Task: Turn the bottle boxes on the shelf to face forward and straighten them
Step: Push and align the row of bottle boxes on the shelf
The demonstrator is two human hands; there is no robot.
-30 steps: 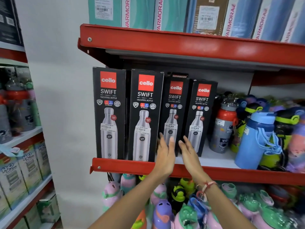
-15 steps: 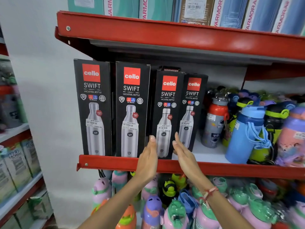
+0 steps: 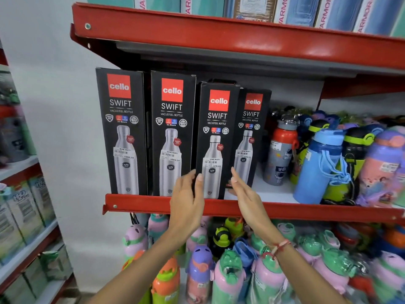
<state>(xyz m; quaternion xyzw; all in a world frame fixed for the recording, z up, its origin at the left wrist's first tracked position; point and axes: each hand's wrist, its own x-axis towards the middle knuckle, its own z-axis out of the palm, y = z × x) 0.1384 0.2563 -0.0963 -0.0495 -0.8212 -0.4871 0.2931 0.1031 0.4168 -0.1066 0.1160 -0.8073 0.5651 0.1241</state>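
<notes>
On the red shelf [image 3: 153, 205] stand four black bottle boxes, and everything else is placed from that shelf's front lip. Above it runs a second red shelf [image 3: 219, 34] loaded with pale cartons. To the right of the boxes, on the same board, crowds a cluster of loose bottles, the nearest a grey and red bottle [image 3: 280, 154], then a blue bottle [image 3: 317, 167]. Below the lip hang rows of small coloured children's bottles [image 3: 228, 277].

Of the four boxes, the first box [image 3: 122, 132] and the second box [image 3: 172, 137] sit at the lip, fronts facing out and level with each other. The third box [image 3: 215, 141] now stands forward at the lip too, whereas a second ago it sat back beside the fourth box [image 3: 251, 139]; it partly covers that one, which remains deeper on the board.

Both hands bracket the third box low down. The left hand [image 3: 186, 207] has its fingers spread and only lightly curled against the box's left edge, thumb on the front face; the right hand [image 3: 247, 198] is flat and open along the right edge. Neither clamps it, so this looks like nudging rather than lifting.

That leaves, by my reading, squaring the third box and drawing the fourth forward into line.
</notes>
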